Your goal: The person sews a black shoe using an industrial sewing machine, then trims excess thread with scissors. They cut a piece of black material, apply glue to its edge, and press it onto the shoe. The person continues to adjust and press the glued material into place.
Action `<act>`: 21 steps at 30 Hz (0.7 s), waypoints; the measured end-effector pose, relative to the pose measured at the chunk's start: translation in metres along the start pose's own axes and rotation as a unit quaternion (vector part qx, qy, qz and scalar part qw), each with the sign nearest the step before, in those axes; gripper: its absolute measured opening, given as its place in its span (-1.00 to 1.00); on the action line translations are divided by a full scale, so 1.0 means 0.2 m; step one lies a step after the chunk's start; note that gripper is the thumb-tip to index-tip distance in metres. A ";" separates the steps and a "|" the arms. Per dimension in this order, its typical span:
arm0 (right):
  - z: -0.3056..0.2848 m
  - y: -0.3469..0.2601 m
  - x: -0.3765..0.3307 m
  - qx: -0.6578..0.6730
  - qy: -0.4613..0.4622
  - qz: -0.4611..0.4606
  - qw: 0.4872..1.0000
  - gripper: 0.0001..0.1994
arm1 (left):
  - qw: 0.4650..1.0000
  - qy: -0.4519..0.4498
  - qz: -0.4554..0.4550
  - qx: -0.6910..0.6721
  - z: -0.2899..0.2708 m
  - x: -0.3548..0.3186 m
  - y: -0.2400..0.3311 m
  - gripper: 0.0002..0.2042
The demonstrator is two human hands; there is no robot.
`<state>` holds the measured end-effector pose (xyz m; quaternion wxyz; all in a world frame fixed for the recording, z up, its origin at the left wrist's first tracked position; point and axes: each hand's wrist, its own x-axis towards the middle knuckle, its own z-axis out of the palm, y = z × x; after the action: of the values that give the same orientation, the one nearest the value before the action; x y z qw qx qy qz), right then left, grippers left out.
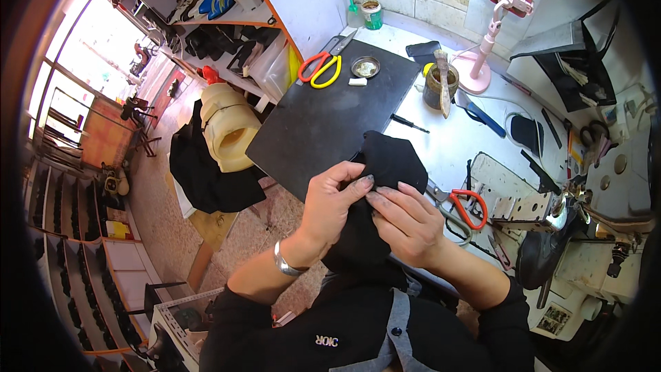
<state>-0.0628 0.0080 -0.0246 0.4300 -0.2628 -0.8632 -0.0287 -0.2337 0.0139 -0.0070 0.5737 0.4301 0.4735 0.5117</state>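
Observation:
Both hands meet on a piece of black cloth [394,160] in front of my chest, above the near edge of a dark work mat [323,120]. My left hand [335,200], with a silver bracelet at the wrist, pinches the cloth between thumb and fingers. My right hand [407,224] grips it from the other side, fingertips close to the left thumb. Part of the cloth stands up beyond the fingers; the rest hangs toward my lap. Just right of my right hand lie red-handled scissors [469,208]. A small black screwdriver-like tool [410,123] rests on the white table beyond.
Scissors with red and yellow handles [321,69], a small round tin [365,67] and a white block [357,82] lie on the mat. Behind stand a brush jar [441,89] and a pink stand [475,72]. A sewing machine [606,193] is at right, stacked yellowish rolls [231,131] at left.

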 end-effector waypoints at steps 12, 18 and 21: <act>0.01 0.01 -0.06 0.651 0.124 0.591 0.460 -0.61 | 0.975 0.020 0.136 0.173 0.02 -0.03 0.00 -0.51; 0.05 0.07 -0.02 0.602 0.049 0.487 0.631 -0.91 | 0.749 -0.074 0.373 0.542 0.01 -0.04 0.09 -0.53; 0.09 0.10 0.02 0.575 0.033 0.405 0.710 -0.90 | 0.871 -0.016 0.308 0.383 -0.09 0.02 0.14 -0.74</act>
<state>-0.0684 0.0319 -0.0354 0.4965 -0.2880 -0.5086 0.6418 -0.2568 0.0206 0.0162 0.1846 0.7480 0.4668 0.4342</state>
